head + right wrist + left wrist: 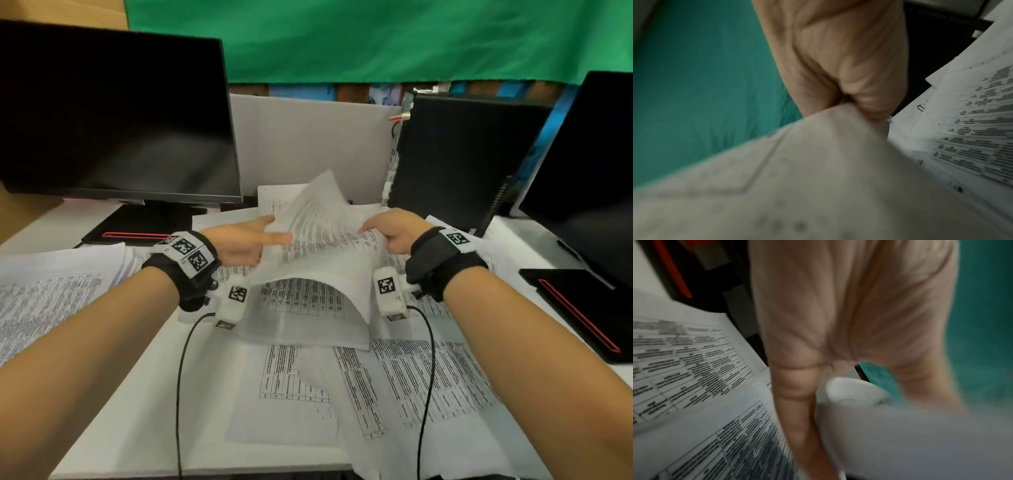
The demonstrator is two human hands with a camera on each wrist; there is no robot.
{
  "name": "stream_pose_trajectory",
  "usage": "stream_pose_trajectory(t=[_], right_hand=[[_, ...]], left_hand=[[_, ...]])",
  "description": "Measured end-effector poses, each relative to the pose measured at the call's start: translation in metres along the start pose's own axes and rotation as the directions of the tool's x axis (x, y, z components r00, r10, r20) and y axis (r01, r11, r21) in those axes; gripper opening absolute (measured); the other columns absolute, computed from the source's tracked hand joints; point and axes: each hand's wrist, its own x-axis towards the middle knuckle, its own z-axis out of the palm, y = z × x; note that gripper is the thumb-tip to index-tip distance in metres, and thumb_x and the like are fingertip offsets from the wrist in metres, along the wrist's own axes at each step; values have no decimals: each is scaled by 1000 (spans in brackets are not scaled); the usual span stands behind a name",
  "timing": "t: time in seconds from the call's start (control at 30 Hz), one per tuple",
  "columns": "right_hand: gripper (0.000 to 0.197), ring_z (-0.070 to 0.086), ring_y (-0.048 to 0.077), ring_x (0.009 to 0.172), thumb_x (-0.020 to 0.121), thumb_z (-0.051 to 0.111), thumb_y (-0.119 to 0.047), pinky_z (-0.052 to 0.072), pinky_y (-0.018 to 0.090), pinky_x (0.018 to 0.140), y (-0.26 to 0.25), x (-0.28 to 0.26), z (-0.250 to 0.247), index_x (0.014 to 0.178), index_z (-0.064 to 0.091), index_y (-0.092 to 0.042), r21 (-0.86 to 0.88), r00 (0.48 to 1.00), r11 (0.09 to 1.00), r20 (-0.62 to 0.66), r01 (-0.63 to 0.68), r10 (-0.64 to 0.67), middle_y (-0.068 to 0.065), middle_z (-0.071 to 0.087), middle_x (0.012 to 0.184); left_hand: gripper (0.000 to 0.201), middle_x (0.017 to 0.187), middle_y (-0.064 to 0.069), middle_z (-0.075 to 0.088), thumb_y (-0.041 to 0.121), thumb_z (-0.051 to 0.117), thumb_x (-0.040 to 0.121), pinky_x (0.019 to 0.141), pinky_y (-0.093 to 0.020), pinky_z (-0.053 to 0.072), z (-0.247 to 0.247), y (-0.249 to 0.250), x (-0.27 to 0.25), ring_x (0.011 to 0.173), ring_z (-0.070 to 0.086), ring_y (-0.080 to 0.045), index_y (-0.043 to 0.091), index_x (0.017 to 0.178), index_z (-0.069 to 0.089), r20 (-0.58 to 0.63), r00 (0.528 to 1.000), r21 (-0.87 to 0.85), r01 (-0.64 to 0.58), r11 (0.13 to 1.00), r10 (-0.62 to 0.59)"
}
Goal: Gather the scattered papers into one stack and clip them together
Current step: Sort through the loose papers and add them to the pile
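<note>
Above the table [102, 411], a person's left hand [239, 245] and right hand [397, 233] pinch opposite edges of a limp paper bundle [318, 246], which bows over loose sheets [411, 377]. Thin and floppy, it likely handles best squared up and gripped along its edges.

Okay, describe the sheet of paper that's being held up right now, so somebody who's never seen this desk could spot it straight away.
Look between the two black monitors, at the middle of the white desk strewn with printed papers. The held sheet is there, gripped by the left hand and right hand. It alone is lifted and arched; the others lie flat.
</note>
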Motion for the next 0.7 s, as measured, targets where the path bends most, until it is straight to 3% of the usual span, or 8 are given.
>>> stream_pose_trajectory(t=[0.07, 0.1, 0.17, 0.23, 0.3, 0.4, 0.53, 0.7], right_hand=[[11, 71, 20, 71, 92, 56, 9, 61, 31, 71, -5, -7, -1, 91, 63, 0, 80, 992, 992, 76, 97, -103, 14, 69, 89], [14, 72, 19, 80, 93, 55, 7, 61, 30, 73, -9, -9, -1, 100, 63, -2, 86, 979, 982, 99, 168, -176, 12, 70, 96], [28, 69, 21, 103, 94, 57, 2, 58, 34, 89, -20, -19, -1, 121, 59, -6, 38, 933, 937, 90, 347, -349, 10, 69, 115], [40, 66, 21, 112, 92, 61, -3, 55, 38, 95, -29, -29, -3, 131, 56, -10, -7, 866, 866, 23, 499, -499, 8, 66, 125], [36, 67, 19, 111, 93, 62, -8, 55, 40, 95, -36, -36, -6, 128, 57, -15, -29, 810, 813, -64, 582, -583, 5, 67, 125], [33, 67, 16, 112, 97, 57, -9, 56, 37, 93, -38, -48, -5, 128, 54, -19, 66, 759, 756, -64, 652, -648, 2, 66, 126], [38, 67, 12, 110, 96, 60, -14, 57, 30, 90, -14, -54, 0, 133, 53, -16, 67, 763, 761, -17, 645, -646, 0, 66, 127], [50, 67, 15, 113, 83, 74, -28, 46, 48, 107, 54, -40, 8, 130, 57, -21, 61, 900, 917, 175, 395, -400, -1, 69, 124]], left_hand=[[77, 139, -12, 51, 19, 75, 78, 100, -33, 44, 1, 2, 6, 112, 59, -21, 10, 143, 35, -153, 987, 67, -32, 997, 42], [56, 135, -14, 54, 10, 65, 87, 97, -34, 47, -1, 4, 11, 108, 63, -20, 8, 138, 43, -239, 967, 53, -74, 996, 85], [39, 128, -11, 61, 2, 53, 93, 95, -39, 50, -3, 14, 11, 108, 65, -22, 7, 132, 51, -415, 881, 53, -223, 973, 225], [38, 127, -3, 61, 3, 49, 94, 99, -37, 49, -2, 32, 3, 113, 61, -17, 10, 132, 50, -582, 698, 231, -349, 908, 416], [39, 128, 2, 56, 2, 43, 93, 99, -26, 47, 9, 51, -7, 115, 56, -5, 8, 132, 45, -616, 495, 411, -461, 786, 613], [40, 118, 10, 51, -6, 34, 92, 91, -4, 40, 32, 61, -20, 104, 49, 20, 8, 129, 39, -553, 318, 528, -580, 620, 770], [37, 104, 16, 50, -10, 34, 88, 78, -5, 44, 38, 34, -17, 87, 52, 20, 0, 123, 39, -612, 295, 497, -578, 647, 734], [20, 91, 8, 51, -3, 39, 91, 70, -24, 46, 32, -33, 8, 78, 53, -6, 11, 105, 41, -736, 485, 260, -442, 858, 473]])
